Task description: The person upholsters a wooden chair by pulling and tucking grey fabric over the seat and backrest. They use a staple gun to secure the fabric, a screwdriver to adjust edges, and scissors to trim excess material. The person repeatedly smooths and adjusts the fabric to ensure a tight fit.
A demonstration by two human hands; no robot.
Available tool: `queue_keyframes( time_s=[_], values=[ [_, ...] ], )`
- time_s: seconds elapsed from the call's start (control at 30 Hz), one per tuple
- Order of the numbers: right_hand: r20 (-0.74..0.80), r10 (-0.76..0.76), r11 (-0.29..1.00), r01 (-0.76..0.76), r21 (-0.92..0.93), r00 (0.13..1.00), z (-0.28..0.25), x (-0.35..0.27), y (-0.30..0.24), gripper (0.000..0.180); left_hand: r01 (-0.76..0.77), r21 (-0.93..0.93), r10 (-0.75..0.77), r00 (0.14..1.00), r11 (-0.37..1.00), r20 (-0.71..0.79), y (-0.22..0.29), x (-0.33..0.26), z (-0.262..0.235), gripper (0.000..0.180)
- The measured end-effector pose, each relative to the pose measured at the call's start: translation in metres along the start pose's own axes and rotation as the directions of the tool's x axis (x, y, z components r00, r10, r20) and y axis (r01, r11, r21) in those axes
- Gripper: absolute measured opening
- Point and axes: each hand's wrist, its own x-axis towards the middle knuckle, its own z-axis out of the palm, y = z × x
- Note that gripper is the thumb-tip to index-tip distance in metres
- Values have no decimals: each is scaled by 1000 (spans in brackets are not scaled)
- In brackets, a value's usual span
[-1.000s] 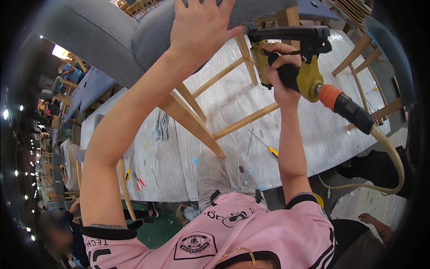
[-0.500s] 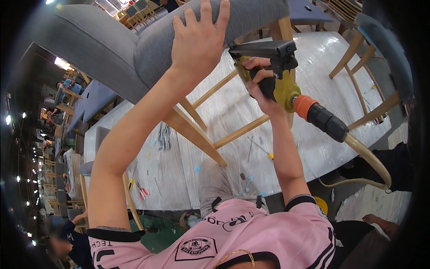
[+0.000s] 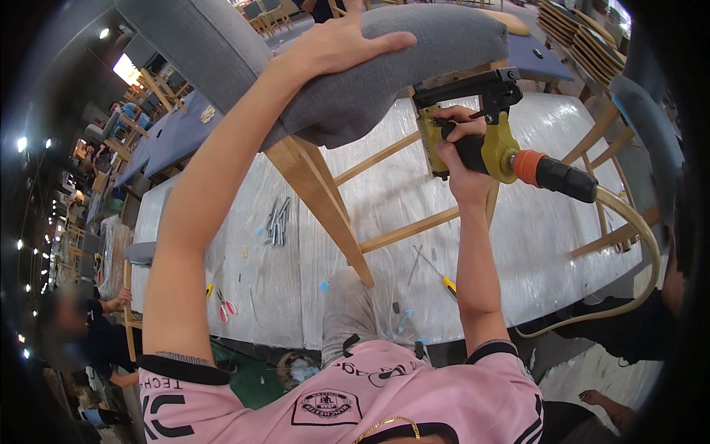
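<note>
A chair with grey fabric upholstery (image 3: 407, 52) and pale wooden legs (image 3: 322, 200) stands tilted in front of me. My left hand (image 3: 346, 46) rests on top of its padded seat with the thumb stretched out; the other fingers lie toward the far side and are partly cut off. In my right hand (image 3: 464, 152) is a yellow-green and black pneumatic staple gun (image 3: 503, 148), fingers wrapped round its grip. Its black magazine points left, close under the seat's edge. An orange and black coupling (image 3: 551, 172) joins it to an air hose (image 3: 642, 222).
Plastic film covers the worktable (image 3: 296, 311). On it lie metal strips (image 3: 277, 222), red-handled scissors (image 3: 226, 306) and a yellow-handled screwdriver (image 3: 449, 286). Another chair (image 3: 643, 126) stands at the right. A co-worker (image 3: 96, 318) is at the lower left, and a blue-covered table (image 3: 170, 140) stands beyond.
The chair has tipped and shifted. My left hand has slid farther over the seat, its fingers no longer spread in view. The staple gun has moved right and slightly down with my right hand.
</note>
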Motion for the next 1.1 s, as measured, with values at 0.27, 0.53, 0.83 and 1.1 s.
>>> queue_keyframes(
  time_s=[0.27, 0.53, 0.83, 1.1],
  values=[
    [14, -6, 998, 6, -56, 1000, 1, -1, 3, 26, -280, 252, 305, 950, 926, -66, 34, -37, -4, 97],
    [-29, -70, 987, 65, -150, 997, 5, -19, 1, 18, -263, 583, 437, 881, 769, -180, 32, -57, 35, 99],
    [-15, 79, 956, -80, -281, 997, 13, -28, -8, 31, -300, 553, 454, 876, 778, -163, 44, -59, 35, 93],
    [31, -22, 934, 32, -355, 999, 28, -39, -1, 30, -275, 633, 435, 894, 724, -109, 39, -62, 35, 93]
  ],
)
